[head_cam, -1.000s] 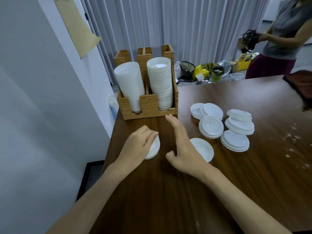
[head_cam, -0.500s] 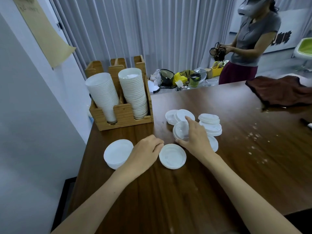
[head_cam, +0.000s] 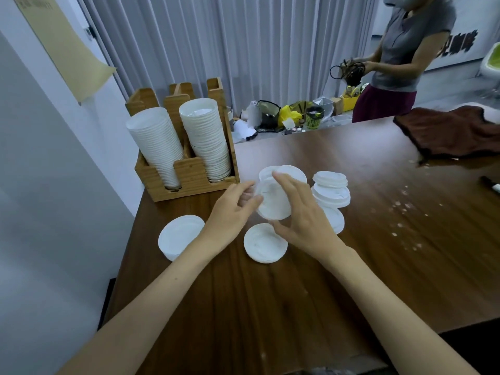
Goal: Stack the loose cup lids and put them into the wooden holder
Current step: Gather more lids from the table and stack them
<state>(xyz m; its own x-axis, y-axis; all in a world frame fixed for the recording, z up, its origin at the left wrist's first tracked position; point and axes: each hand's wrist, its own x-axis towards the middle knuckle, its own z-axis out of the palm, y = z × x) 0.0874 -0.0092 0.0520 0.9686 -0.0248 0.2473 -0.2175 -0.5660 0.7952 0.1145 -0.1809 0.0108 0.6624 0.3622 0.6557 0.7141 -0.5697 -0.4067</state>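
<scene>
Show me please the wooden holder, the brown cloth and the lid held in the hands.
wooden holder (head_cam: 189, 176), head view, front wall.
brown cloth (head_cam: 449, 133), head view, middle of the fabric.
held lid (head_cam: 273, 201), head view, its face between the hands.

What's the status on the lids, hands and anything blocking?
Right hand and left hand both on one raised lid. Loose lids on table; wooden holder near full. Nothing blocking.

You have one view only, from the camera on your head. It looks forward and down over the table (head_cam: 297, 307), close above your hands (head_cam: 303, 217), the wide angle also taking in the holder (head_cam: 189, 177) and curtain (head_cam: 243, 44) beyond.
</scene>
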